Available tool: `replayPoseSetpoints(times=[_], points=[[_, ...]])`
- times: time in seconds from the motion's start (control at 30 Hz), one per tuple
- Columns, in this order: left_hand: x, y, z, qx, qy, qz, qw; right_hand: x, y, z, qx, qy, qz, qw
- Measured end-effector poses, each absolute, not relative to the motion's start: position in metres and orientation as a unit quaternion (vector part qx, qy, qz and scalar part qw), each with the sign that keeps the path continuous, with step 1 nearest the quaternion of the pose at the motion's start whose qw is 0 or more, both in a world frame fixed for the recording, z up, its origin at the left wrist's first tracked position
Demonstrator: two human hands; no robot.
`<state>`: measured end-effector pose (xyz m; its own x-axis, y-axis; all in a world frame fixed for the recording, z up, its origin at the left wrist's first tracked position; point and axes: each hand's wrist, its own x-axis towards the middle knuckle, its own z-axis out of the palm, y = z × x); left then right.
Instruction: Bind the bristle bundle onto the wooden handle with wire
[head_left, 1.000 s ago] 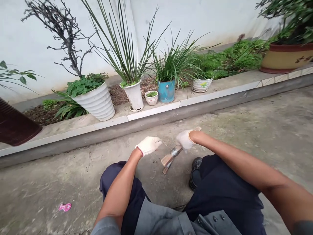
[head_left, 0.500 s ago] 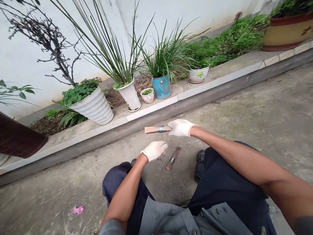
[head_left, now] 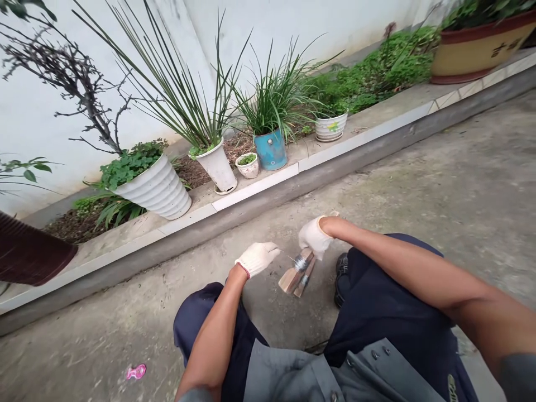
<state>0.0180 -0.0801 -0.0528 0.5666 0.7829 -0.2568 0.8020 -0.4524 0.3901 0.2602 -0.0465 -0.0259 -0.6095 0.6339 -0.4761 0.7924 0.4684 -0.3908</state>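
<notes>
My right hand (head_left: 317, 237), in a white knit glove, is closed on one end of a flat wooden stick (head_left: 288, 281) wound around its middle with silvery wire (head_left: 300, 263). The stick slants down to the left and is slightly blurred. Thin wire stretches from the winding to my left hand (head_left: 258, 258), also gloved, whose fingers are pinched together on it. Just behind the held stick, a second wooden stick (head_left: 300, 291) with a wire winding lies on the concrete, partly covered from view.
Concrete ground (head_left: 201, 312) spreads around my feet. A low tiled ledge (head_left: 251, 191) runs across, bearing a ribbed white pot (head_left: 161, 190), a blue pot (head_left: 271, 151) and other planters. A pink object (head_left: 136, 371) lies at lower left.
My right hand has turned the held stick from level to slanting down, bringing it over the stick on the ground. My left hand has shifted slightly left, with the wire drawn straight between the hands.
</notes>
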Motion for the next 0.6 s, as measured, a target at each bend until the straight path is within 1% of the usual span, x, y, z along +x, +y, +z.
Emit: replayPoseSetpoints(times=[0.1,0.17,0.23,0.33,0.43,0.53,0.6], points=[[0.022,-0.089,-0.053,0.822,0.476,-0.015,0.314,0.27,-0.049,-0.021,0.371,0.851,-0.339,0.153],[0.027,-0.097,-0.057,0.787,0.497,-0.016,0.364,0.27,-0.047,-0.019,0.347,0.859,-0.354,0.129],[0.032,-0.103,-0.061,0.766,0.507,-0.01,0.394,0.267,-0.043,-0.018,0.356,0.863,-0.35,0.081],[0.037,-0.106,-0.065,0.765,0.5,0.024,0.405,0.258,-0.036,-0.017,0.432,0.861,-0.268,0.022],[0.041,-0.105,-0.068,0.747,0.516,0.048,0.417,0.253,-0.031,-0.016,0.52,0.842,-0.145,0.009],[0.044,-0.104,-0.07,0.735,0.531,0.027,0.421,0.249,-0.03,-0.019,0.572,0.818,-0.058,-0.006],[0.044,-0.103,-0.067,0.744,0.529,0.001,0.408,0.246,-0.03,-0.021,0.587,0.81,-0.022,-0.008]])
